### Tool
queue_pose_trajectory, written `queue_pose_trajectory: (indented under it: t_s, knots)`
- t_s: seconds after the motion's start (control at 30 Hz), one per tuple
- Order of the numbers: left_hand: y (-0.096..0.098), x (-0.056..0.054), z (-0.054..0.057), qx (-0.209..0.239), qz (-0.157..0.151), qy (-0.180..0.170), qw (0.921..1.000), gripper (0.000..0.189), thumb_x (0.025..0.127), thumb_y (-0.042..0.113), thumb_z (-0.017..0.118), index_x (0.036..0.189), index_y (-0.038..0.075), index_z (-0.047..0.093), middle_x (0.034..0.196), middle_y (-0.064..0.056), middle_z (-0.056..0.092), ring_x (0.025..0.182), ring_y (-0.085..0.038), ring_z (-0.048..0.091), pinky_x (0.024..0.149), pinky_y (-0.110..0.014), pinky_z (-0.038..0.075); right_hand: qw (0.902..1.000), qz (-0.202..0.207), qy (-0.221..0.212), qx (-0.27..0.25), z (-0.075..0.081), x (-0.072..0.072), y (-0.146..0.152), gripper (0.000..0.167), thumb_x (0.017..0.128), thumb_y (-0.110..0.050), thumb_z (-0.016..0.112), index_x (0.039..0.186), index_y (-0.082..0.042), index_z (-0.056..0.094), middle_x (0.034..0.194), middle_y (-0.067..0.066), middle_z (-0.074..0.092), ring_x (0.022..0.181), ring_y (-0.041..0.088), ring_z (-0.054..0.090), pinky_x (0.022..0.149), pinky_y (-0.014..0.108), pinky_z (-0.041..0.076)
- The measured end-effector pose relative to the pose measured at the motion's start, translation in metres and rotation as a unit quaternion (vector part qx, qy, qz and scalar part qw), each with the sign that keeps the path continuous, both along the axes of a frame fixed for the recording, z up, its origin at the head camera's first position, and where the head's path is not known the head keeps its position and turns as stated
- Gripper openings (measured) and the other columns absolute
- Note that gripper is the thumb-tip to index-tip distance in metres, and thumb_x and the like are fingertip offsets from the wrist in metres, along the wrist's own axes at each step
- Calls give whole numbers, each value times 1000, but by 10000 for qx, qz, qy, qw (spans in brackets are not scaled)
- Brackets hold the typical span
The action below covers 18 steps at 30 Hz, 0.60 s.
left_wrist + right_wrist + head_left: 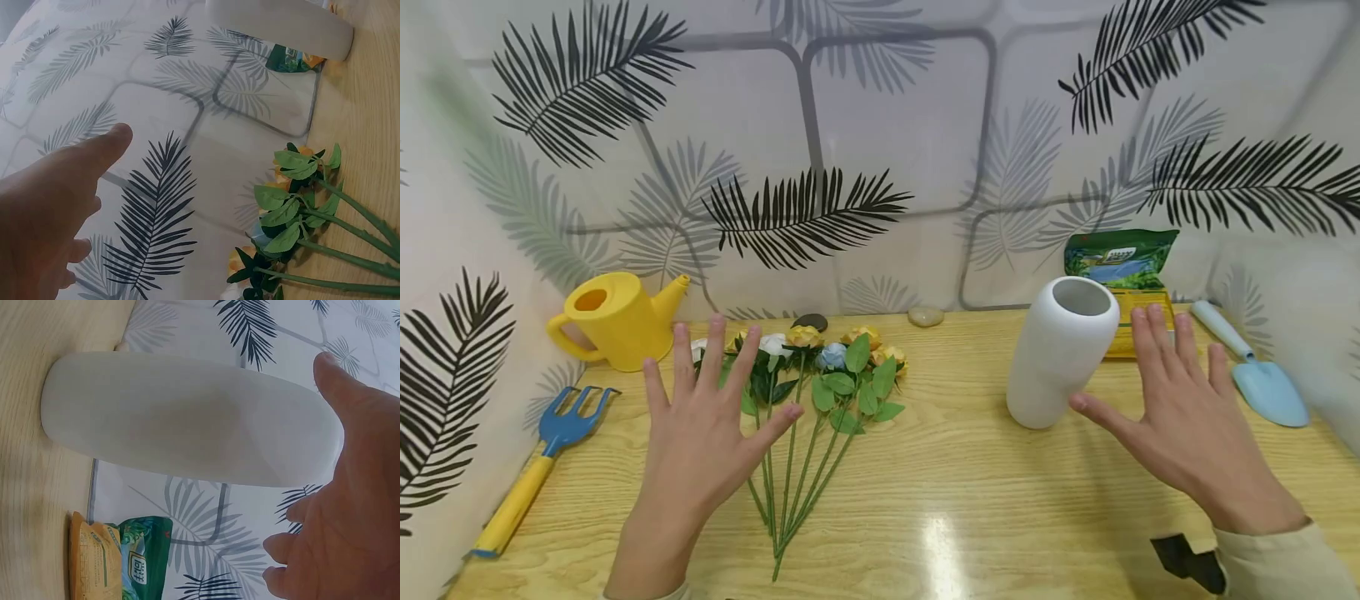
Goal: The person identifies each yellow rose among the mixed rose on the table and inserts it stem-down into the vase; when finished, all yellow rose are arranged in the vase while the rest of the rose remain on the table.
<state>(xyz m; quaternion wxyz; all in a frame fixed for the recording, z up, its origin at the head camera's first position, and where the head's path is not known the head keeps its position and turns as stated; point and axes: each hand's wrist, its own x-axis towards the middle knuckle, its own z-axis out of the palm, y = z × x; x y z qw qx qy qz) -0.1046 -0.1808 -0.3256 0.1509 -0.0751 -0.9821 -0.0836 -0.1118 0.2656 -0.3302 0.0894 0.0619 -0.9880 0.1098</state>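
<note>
My left hand, fingers spread and straight, is held over the left part of the wooden table, its fingers overlapping several artificial flowers in the head view. Yellow, white and blue blooms lie toward the wall, green stems toward me. On the right, my right hand also has its fingers spread and holds nothing. Nearest to it stands an upright white vase with an open top; the thumb tip overlaps the vase's side in the head view. The right wrist view shows the vase beyond the thumb.
A yellow watering can and a blue hand fork with a yellow handle are at left. Two stones, one dark and one pale, lie by the patterned wall. Behind the vase stands a green-and-yellow bag, beside a light blue trowel.
</note>
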Motion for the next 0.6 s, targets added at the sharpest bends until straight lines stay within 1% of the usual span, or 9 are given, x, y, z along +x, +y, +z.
queue_pose_trajectory:
  t_s: [0.07,0.17,0.23,0.3,0.37,0.4,0.47,0.5,0.6]
  knots:
    - [2,0,0,-29,-8,-102,9999,91,92,74,49,163,31,11,171,-10,0,156,-42,-7,116,-76,-1,10000,8,6,-6,0,0,0,112,93,-69,52,159,-6,-12,167,12,-16,153,36,-22,121,61,-17]
    - [8,0,0,-74,-51,-248,9997,90,92,70,54,163,30,15,170,-13,10,154,-47,10,117,-75,3,9999,36,34,-116,0,0,-1,112,94,-68,53,160,-5,-11,168,13,-15,154,37,-20,122,59,-15]
    - [12,0,-2,-89,-129,-329,9993,88,93,66,57,162,26,20,168,-15,18,150,-48,22,118,-73,10,9996,50,57,-256,1,-1,-1,111,94,-67,54,160,-4,-10,168,16,-11,154,39,-15,124,59,-10]
    - [17,-1,-5,-53,-282,-314,9991,83,93,60,62,160,22,30,164,-17,29,142,-48,36,116,-70,22,9989,10,41,-457,2,-1,-2,111,94,-65,56,161,-5,-8,169,19,-7,155,43,-9,123,64,1]
    - [23,-1,-8,21,-464,-286,9985,77,93,53,67,155,17,40,158,-18,40,135,-46,47,111,-67,36,9981,-84,-11,-613,3,-2,-4,111,93,-65,57,161,-6,-7,168,23,-1,153,50,4,117,70,15]
    - [26,-2,-11,60,-565,-260,9980,74,92,50,69,152,14,44,154,-19,46,131,-45,51,107,-64,42,9976,-137,-41,-676,4,-3,-5,111,93,-65,58,162,-6,-6,167,26,2,150,54,12,112,73,22]
    - [32,-2,-16,129,-738,-212,9970,67,91,44,73,146,11,53,143,-18,57,123,-42,58,98,-59,51,9965,-248,-112,-791,4,-4,-7,111,92,-66,59,162,-7,-5,165,30,10,142,60,26,100,77,32]
    - [35,-2,-19,151,-799,-224,9964,64,90,41,75,142,10,56,138,-18,61,121,-40,60,94,-57,54,9960,-287,-142,-834,4,-5,-8,112,92,-66,59,162,-7,-4,164,32,14,137,62,32,96,78,35]
    - [44,-2,-27,190,-951,-347,9947,54,90,36,76,133,7,64,125,-15,67,114,-35,63,88,-49,58,9936,-294,-116,-1087,4,-6,-11,111,91,-64,62,162,-8,-2,157,35,30,124,61,46,89,75,42]
